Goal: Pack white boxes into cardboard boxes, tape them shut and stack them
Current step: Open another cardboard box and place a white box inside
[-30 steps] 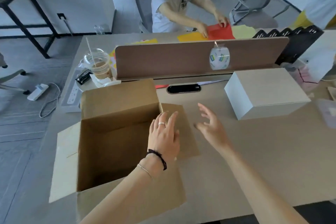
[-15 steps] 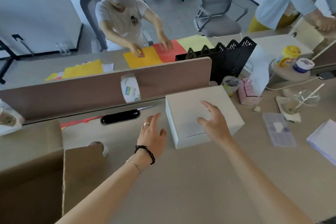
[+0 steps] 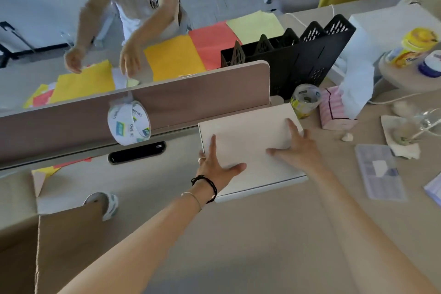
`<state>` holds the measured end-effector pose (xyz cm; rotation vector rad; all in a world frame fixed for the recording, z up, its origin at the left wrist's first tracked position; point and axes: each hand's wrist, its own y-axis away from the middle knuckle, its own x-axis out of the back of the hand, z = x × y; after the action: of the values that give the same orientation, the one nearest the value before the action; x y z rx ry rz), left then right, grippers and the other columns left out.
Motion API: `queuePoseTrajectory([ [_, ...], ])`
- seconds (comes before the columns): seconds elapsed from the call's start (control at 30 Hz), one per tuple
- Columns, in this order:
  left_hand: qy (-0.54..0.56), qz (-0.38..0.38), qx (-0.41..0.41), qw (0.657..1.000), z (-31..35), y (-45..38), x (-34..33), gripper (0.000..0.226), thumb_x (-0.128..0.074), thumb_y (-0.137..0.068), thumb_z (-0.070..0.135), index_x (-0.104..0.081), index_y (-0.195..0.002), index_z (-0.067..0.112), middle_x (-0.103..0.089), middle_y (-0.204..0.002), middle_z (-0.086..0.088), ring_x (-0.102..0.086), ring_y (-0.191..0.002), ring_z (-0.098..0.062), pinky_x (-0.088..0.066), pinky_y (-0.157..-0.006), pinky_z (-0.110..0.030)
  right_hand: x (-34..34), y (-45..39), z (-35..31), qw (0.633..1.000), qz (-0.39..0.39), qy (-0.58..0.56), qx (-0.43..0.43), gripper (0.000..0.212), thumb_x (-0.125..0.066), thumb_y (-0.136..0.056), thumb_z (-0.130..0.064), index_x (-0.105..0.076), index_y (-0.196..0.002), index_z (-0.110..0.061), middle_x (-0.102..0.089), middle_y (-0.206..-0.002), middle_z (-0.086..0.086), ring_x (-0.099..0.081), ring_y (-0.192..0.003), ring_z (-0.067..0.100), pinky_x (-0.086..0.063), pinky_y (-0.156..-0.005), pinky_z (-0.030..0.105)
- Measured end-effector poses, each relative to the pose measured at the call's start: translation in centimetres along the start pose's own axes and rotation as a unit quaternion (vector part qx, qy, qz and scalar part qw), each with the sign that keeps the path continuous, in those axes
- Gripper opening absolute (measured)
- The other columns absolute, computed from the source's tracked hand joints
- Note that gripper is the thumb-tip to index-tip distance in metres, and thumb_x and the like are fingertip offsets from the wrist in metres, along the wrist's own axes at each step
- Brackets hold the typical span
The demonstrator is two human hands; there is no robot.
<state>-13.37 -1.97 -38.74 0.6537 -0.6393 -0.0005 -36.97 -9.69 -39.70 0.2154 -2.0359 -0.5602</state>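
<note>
A white box (image 3: 248,141) lies flat on the desk just in front of the brown divider. My left hand (image 3: 216,166) rests on its near-left part, with the index finger and thumb spread on the lid and the other fingers at the left edge. My right hand (image 3: 297,149) lies spread on the lid's right side, its outer fingers reaching over the right edge. The open cardboard box (image 3: 64,248) stands at the lower left, one flap raised; its inside is mostly out of frame. A tape roll (image 3: 128,124) hangs on the divider (image 3: 191,100).
Another tape roll (image 3: 106,203) lies on the desk by the cardboard flap, a third (image 3: 305,100) behind the white box. To the right are a black file rack (image 3: 298,59), a pink tissue box (image 3: 334,112) and a plastic case (image 3: 379,172). A person (image 3: 133,0) handles coloured paper across the divider.
The view swung right, away from the cardboard box. Both my hands travelled from the cardboard box to the white box and now touch its lid.
</note>
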Motion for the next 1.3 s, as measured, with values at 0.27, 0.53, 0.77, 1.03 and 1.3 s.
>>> queuePoseTrajectory([
  [0.27, -0.067, 0.065, -0.013, 0.996, -0.5, 1.4, 0.0, 0.122, -0.082, -0.065, 0.059, 0.004, -0.151, 0.056, -0.020, -0.162, -0.012, -0.052, -0.132, -0.028, -0.049, -0.096, -0.038, -0.2, 2.6, -0.7, 0.999, 0.035, -0.020, -0.013, 0.120, -0.083, -0.062, -0.068, -0.015, -0.157, -0.044, -0.036, -0.143, 0.016, -0.044, -0.134, 0.040, -0.045, -0.106, 0.046],
  [0.53, -0.094, 0.077, -0.044, 0.992, -2.9, 7.1, 4.2, 0.120, -0.080, -0.062, 0.065, 0.001, -0.151, 0.057, -0.036, -0.149, -0.007, -0.059, -0.115, -0.025, -0.049, -0.088, -0.032, 0.0, 10.1, -3.0, 0.998, 0.050, -0.022, 0.007, 0.115, -0.083, -0.060, -0.070, -0.022, -0.153, -0.041, -0.047, -0.132, 0.016, -0.050, -0.128, 0.035, -0.047, -0.096, 0.042],
  [0.77, -0.082, 0.082, -0.072, 0.991, -5.9, 13.0, 8.3, 0.119, -0.079, -0.061, 0.065, -0.001, -0.151, 0.056, -0.041, -0.142, -0.005, -0.058, -0.112, -0.023, -0.049, -0.088, -0.031, -0.4, 17.8, -6.6, 0.998, 0.056, 0.011, 0.009, 0.117, -0.078, -0.063, -0.074, -0.019, -0.157, -0.039, -0.058, -0.135, 0.015, -0.044, -0.137, 0.035, -0.046, -0.099, 0.045],
  [1.03, -0.058, 0.099, -0.155, 0.981, -11.7, 20.1, 16.1, 0.112, -0.076, -0.062, 0.071, -0.010, -0.152, 0.055, -0.045, -0.145, -0.002, -0.054, -0.121, -0.019, -0.049, -0.088, -0.031, -1.1, 30.0, -14.3, 0.994, 0.101, 0.038, -0.011, 0.097, -0.070, -0.044, -0.086, -0.040, -0.126, -0.044, -0.054, -0.112, 0.010, -0.058, -0.099, 0.035, -0.053, -0.088, 0.045],
  [1.3, 0.007, 0.119, -0.206, 0.971, -23.5, 25.3, 28.5, 0.112, -0.076, -0.064, 0.070, -0.012, -0.153, 0.050, -0.044, -0.147, 0.001, -0.053, -0.123, -0.020, -0.048, -0.089, -0.030, -8.8, 42.4, -28.4, 0.978, 0.176, 0.108, 0.020, 0.102, -0.075, -0.070, -0.073, -0.029, -0.155, -0.040, -0.040, -0.152, 0.023, -0.039, -0.141, 0.038, -0.042, -0.102, 0.046],
])
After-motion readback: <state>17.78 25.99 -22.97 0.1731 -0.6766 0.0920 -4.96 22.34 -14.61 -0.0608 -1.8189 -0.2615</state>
